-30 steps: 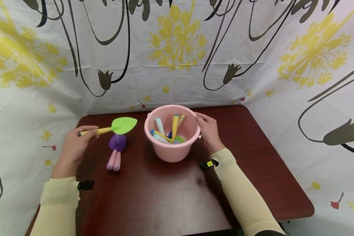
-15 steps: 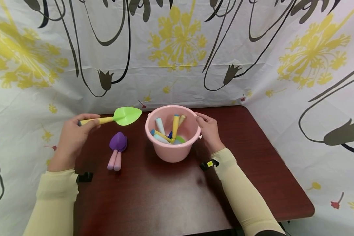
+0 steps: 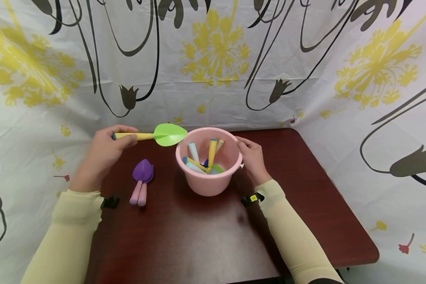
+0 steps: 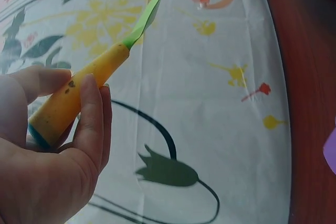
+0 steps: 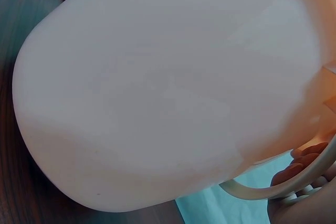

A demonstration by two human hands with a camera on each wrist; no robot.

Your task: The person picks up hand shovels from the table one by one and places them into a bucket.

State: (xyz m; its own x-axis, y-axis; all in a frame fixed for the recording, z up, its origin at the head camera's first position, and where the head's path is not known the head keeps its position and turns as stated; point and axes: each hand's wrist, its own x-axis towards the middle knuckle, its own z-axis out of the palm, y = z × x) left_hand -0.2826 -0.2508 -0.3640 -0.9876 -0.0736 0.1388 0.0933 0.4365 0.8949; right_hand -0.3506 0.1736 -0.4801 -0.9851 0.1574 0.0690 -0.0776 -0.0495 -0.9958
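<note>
In the head view my left hand (image 3: 108,152) pinches the yellow handle of a small garden trowel (image 3: 169,135) between thumb and fingers. Its green blade points right, its tip overlapping the left rim of a pink bucket (image 3: 207,184); whether they touch I cannot tell. From the left wrist, the trowel handle (image 4: 97,74) shows a blue-green end and dark specks. At the bucket's right side, my right hand (image 3: 252,159) grips the rim. The right wrist view is mostly filled by the bucket wall (image 5: 157,87), with curled fingers (image 5: 302,169) beside its handle.
Inside the bucket stand several tools with yellow and pale blue handles (image 3: 212,152). Two purple trowels (image 3: 143,171) with pink handles lie together on the dark red table (image 3: 198,236), left of the bucket. A patterned white cloth (image 3: 213,102) hangs behind the table.
My left hand has lifted the trowel away from over the purple trowels and carried it up and right to the bucket's rim. The right hand and bucket have stayed in place.
</note>
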